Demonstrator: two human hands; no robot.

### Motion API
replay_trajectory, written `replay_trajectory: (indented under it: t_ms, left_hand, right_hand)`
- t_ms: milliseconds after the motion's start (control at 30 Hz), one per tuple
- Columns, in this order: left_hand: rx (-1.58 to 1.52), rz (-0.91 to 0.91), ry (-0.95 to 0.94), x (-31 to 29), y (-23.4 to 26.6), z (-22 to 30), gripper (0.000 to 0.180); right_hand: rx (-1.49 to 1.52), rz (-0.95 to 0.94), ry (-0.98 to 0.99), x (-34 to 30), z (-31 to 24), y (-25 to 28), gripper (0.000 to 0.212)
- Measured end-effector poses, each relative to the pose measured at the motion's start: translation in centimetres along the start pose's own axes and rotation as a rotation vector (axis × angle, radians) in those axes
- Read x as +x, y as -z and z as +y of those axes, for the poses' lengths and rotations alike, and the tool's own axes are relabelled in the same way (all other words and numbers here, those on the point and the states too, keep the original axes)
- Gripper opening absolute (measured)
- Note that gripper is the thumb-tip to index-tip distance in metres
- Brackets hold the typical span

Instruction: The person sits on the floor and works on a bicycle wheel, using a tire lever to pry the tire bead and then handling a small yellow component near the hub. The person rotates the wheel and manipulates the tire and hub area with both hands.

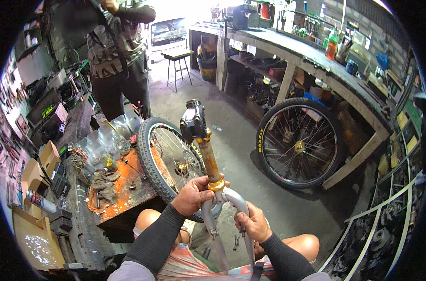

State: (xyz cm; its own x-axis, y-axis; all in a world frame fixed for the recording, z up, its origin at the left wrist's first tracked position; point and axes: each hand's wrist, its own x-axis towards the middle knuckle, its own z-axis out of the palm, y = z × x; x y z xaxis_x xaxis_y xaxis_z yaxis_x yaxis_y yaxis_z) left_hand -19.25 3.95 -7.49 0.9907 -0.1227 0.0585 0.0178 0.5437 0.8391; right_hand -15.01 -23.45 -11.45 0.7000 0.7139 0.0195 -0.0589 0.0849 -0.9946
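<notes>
Bicycle fork (212, 187), grey with a rusty steerer tube and a black stem (194, 122) on top, is held upright over the person's knees, before a wheel (168, 161) leaning on an orange-stained bench (124, 196). Left hand (194, 194) has its fingers wrapped round the crown; right hand (252, 222) has its fingers curled round the right blade. Judged an inspection hold; turning the fork would call for a firm grip at the crown.

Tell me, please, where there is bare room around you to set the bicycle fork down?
Bare concrete floor lies open between the near wheel and the wheel leaning on the workbench. Another free strip runs toward the stool. The orange table to the left is crowded with jars and rags. The left hand and right hand grip the fork.
</notes>
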Motion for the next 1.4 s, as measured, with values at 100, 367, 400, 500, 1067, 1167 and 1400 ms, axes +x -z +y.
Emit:
replay_trajectory:
  t_ms: [100,367,400,500,1067,1167,1400]
  left_hand:
    - [-0.034,-0.061,-0.049,-0.4,-1.4,0.5,0.092]
    - [-0.036,0.034,-0.119,-0.9,-1.8,0.7,0.059]
    - [-0.025,0.08,-0.126,-0.8,-2.0,0.5,0.053]
    - [0.099,0.218,-0.143,-0.7,-2.2,0.3,0.042]
    - [0.069,0.017,-0.095,-0.4,-0.9,1.1,0.063]
    - [0.393,0.323,-0.028,-0.4,-1.8,0.3,0.06]
    - [0.087,-0.069,-0.099,-0.3,-0.1,0.9,0.066]
  right_hand:
    - [0.028,-0.004,0.026,-0.7,-2.5,-0.6,0.062]
    - [-0.104,0.033,-0.009,-0.6,-2.4,-1.1,0.052]
    - [-0.206,0.071,-0.018,-0.6,-2.8,-1.2,0.05]
    - [-0.371,0.146,0.005,-0.5,-3.3,-1.8,0.046]
    - [-0.051,0.026,-0.062,-0.5,-2.1,-0.8,0.051]
    - [-0.662,0.258,0.208,-0.8,-3.4,-3.0,0.053]
    - [-0.308,-0.011,0.07,0.1,-2.7,0.9,0.053]
